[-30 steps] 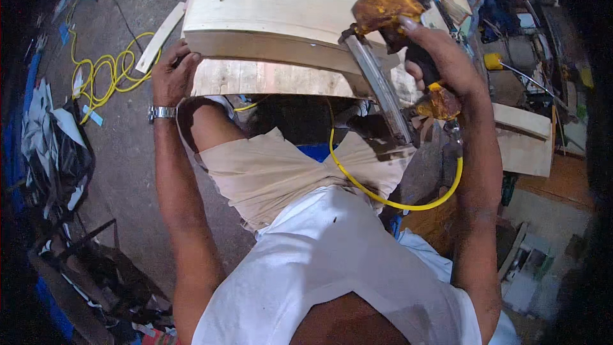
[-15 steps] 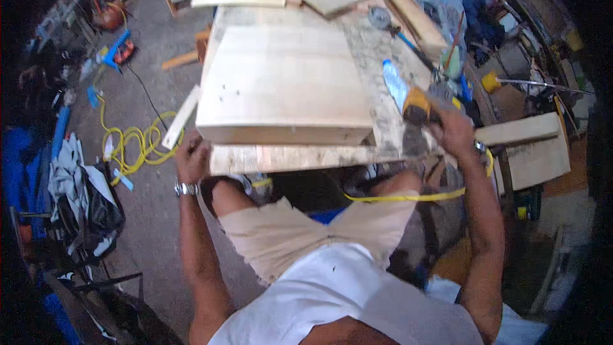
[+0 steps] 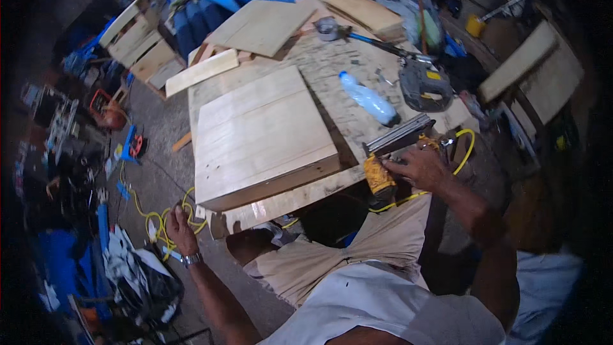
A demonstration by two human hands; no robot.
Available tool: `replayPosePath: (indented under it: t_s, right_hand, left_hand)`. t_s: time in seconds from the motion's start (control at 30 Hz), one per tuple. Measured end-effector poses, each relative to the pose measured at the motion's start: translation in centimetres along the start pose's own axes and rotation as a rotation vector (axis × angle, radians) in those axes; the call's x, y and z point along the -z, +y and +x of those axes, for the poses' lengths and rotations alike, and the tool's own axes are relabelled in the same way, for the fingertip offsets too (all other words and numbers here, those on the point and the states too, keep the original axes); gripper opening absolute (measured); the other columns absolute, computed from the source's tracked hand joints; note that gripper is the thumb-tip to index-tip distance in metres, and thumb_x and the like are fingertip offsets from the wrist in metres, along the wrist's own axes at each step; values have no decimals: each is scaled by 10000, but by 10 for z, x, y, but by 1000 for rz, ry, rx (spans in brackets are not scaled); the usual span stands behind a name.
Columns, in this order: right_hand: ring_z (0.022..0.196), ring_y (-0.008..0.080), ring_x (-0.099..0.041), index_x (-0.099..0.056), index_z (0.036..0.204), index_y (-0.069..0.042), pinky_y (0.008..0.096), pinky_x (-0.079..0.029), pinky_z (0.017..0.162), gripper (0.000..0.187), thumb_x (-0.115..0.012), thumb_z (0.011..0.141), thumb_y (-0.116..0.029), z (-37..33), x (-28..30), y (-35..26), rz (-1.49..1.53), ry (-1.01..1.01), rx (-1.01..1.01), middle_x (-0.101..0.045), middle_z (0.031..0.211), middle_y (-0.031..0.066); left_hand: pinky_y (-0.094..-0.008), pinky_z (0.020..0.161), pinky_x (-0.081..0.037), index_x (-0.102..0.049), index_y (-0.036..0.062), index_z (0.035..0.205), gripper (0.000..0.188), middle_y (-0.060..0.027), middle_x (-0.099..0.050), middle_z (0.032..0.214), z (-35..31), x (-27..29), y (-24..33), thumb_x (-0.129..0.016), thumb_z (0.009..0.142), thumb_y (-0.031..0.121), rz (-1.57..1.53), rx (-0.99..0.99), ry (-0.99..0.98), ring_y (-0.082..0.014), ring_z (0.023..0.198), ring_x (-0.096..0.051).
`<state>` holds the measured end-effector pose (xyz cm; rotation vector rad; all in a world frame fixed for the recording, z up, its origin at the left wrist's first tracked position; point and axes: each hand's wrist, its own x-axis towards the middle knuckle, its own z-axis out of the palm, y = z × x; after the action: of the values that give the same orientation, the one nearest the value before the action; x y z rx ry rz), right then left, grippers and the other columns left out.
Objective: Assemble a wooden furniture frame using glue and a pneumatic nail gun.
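My right hand (image 3: 421, 167) is closed around a yellow nail gun (image 3: 381, 182), whose metal magazine points up and across the bench's near right corner. A yellow air hose (image 3: 471, 147) runs from the tool. My left hand (image 3: 182, 230) is off the bench's near left corner, apart from the wood, its fingers loosely parted and nothing seen in them. Between the hands, a pale wooden box-like piece (image 3: 262, 134) lies on the plywood workbench (image 3: 306, 67), its flat panel face up. Small dark marks show near the panel's left side.
A clear plastic bottle (image 3: 370, 99), a dark grey and yellow tool (image 3: 424, 86) and a roll of tape (image 3: 327, 27) lie right of the box. Loose boards (image 3: 262, 25) cover the far end. Coiled yellow hose (image 3: 156, 220) and fabric (image 3: 137, 262) lie on the left floor.
My right hand has lifted the nail gun and brought it toward me over the bench edge. My left hand has come away from the box's near left corner. The view has turned.
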<state>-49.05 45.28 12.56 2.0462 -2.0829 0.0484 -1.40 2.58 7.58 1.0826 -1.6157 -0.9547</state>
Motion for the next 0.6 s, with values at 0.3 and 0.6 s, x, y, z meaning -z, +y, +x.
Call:
replayPosePath:
  t_s: [0.3,0.6]
  right_hand:
    - [1010,268,-569,-476,1426,-218,480,-424,874,686,-740,794,-260,34,-60,22,-73,-83,-341,-600,1055,81]
    - [1218,304,-464,-428,1456,-149,495,-342,1033,722,-737,825,-314,60,-64,19,148,-130,-465,-532,1292,123]
  left_hand:
    - [-420,851,-491,-666,-22,1127,505,-235,-697,999,76,-44,-6,-533,967,438,600,19,-178,-318,946,-671]
    - [-501,850,-492,-661,-19,1106,574,-271,-687,1002,111,-86,44,-592,895,511,800,151,-347,-426,996,-656]
